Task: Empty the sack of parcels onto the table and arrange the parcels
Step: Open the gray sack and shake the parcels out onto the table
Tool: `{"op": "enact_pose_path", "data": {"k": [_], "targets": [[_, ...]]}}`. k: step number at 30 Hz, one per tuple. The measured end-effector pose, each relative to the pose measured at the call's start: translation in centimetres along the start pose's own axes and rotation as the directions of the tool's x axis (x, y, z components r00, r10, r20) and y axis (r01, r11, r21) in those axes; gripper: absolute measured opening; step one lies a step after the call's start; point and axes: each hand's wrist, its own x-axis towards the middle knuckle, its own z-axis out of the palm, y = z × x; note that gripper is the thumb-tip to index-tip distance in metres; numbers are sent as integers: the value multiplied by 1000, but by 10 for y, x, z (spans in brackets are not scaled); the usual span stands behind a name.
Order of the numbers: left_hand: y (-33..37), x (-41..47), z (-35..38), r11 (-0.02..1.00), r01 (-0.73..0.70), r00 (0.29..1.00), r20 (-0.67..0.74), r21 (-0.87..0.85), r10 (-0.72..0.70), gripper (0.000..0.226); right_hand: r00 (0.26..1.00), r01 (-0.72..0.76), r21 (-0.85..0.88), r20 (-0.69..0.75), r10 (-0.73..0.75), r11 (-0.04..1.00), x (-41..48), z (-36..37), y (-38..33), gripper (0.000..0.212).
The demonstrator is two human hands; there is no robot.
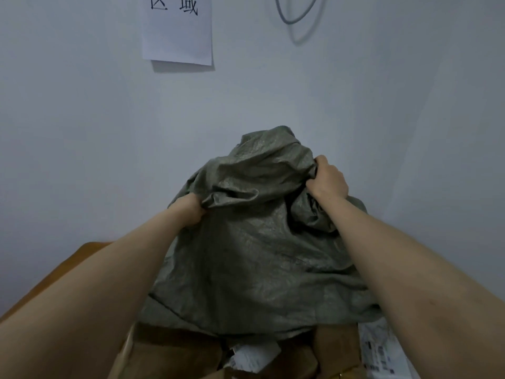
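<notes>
A grey-green woven sack (254, 255) hangs bunched in front of me, lifted above the table. My left hand (190, 210) grips a fold of its cloth on the left side. My right hand (329, 179) grips the fabric higher up on the right. Below the sack's lower edge lie brown cardboard parcels (175, 354), with one more brown parcel (334, 343) to the right. A white parcel with a printed label (379, 351) lies at the lower right. A crumpled white label (252, 356) shows between the brown parcels. The sack's inside is hidden.
The brown wooden table (68, 266) shows at the lower left, its far edge against a pale wall. A white paper sheet with black characters (177, 28) is stuck on the wall above. A grey cable loop (296, 12) hangs at the top right.
</notes>
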Motion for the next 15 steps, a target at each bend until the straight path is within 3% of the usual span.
{"op": "enact_pose_path", "data": {"k": [5,9,10,15], "targets": [[18,3,-8,997,-42,984,-174,-69,30,29,998,-29,54,-62,32,998,6,-15,6,37],[27,8,-7,981,-110,973,-218,-161,73,32,992,-33,76,-121,42,997,12,-28,12,36],[28,10,-7,972,-119,973,-219,-203,73,41,989,-39,88,-139,51,995,15,-33,14,37],[30,15,-10,921,16,975,-196,-390,-100,131,972,-48,155,-221,83,987,25,-51,21,38]]}}
